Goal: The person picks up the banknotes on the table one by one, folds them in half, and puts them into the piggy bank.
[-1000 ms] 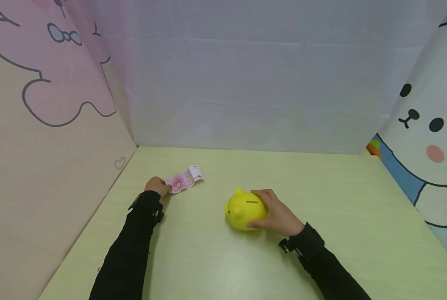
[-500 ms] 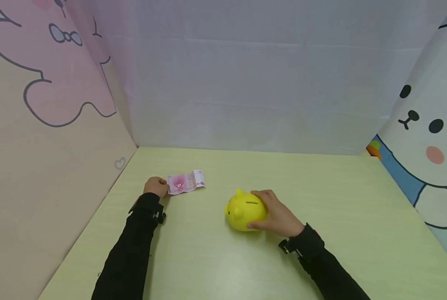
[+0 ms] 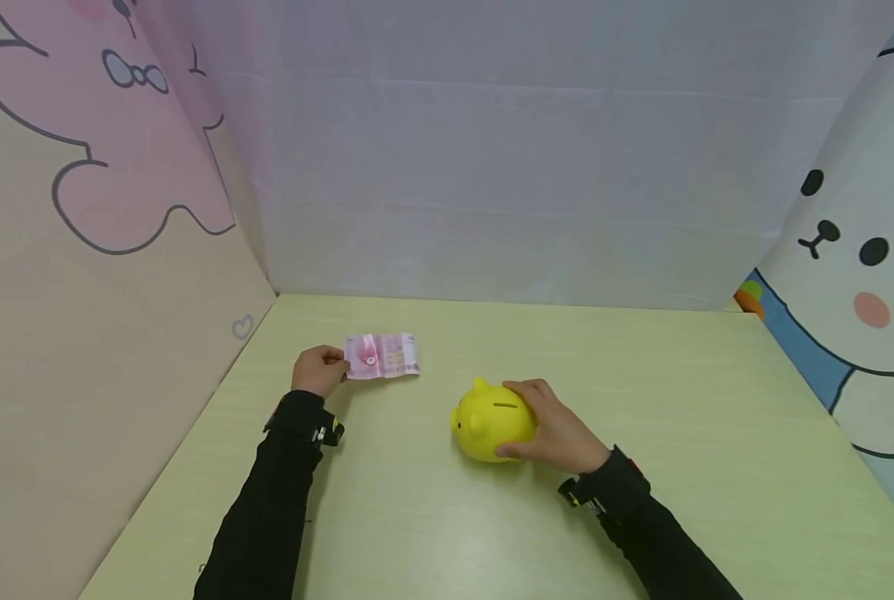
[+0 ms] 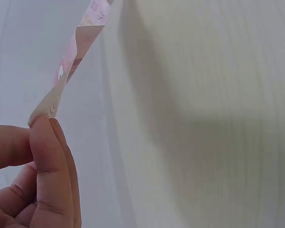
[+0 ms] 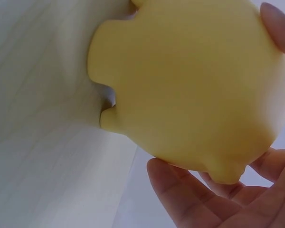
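A pink banknote (image 3: 383, 357) with fold creases is pinched at its left end between the thumb and fingers of my left hand (image 3: 320, 369). In the left wrist view the banknote (image 4: 66, 66) stretches away from the fingertips, bent along its length and raised off the table. A yellow piggy bank (image 3: 491, 423) stands on the table with its slot upward and its snout toward the left. My right hand (image 3: 555, 427) grips its rear, thumb on the near side and fingers over the far side. The right wrist view shows the piggy bank's feet (image 5: 107, 52) against the table.
The pale wooden table (image 3: 641, 400) ends at a light back curtain (image 3: 491, 183). A pink cartoon panel (image 3: 139, 167) borders the left side, and a white cartoon panel (image 3: 851, 267) the right.
My left hand has shifted slightly right and away from me with the banknote, which now appears flatter and faces the head camera more. The right hand and piggy bank have stayed in place.
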### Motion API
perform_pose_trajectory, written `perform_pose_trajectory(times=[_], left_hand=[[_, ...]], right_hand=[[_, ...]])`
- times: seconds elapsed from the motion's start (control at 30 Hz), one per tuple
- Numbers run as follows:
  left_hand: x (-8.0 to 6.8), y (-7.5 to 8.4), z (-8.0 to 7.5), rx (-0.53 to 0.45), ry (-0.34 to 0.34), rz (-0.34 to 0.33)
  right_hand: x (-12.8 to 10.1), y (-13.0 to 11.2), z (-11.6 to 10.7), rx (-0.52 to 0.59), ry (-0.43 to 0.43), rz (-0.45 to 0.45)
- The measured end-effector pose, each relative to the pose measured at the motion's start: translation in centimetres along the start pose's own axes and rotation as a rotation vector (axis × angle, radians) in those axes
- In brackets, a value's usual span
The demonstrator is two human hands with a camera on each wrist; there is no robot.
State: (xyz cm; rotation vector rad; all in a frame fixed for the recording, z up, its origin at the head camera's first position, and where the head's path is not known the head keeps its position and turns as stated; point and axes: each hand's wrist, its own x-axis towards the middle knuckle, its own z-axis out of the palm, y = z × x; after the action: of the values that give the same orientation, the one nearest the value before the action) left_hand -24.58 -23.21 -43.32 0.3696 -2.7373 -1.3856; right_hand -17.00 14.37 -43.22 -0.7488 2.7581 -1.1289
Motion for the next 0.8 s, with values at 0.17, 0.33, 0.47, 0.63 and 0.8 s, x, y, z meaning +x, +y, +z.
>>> perform_pose_trajectory(times=[0.17,0.33,0.47,0.63,0.8], left_hand=[[-1.5,2.0,0.1,-0.072,-0.015,0.021],[-2.4,3.5,0.4,-0.104,-0.008,0.040],[-3.2,4.4,0.6,-0.145,-0.014,0.088],[-4.0,5.4,1.1,-0.200,-0.031,0.132],[-4.9,6.5,1.7,-0.240,-0.066,0.171]], right_hand=[[0.0,0.0,0.0,0.005,-0.001,-0.002],[0.0,0.1,0.0,0.009,-0.001,0.000],[0.1,0.0,0.0,0.011,0.000,0.009],[0.3,0.0,0.1,0.019,0.001,0.014],[0.3,0.0,0.2,0.026,0.004,0.019]])
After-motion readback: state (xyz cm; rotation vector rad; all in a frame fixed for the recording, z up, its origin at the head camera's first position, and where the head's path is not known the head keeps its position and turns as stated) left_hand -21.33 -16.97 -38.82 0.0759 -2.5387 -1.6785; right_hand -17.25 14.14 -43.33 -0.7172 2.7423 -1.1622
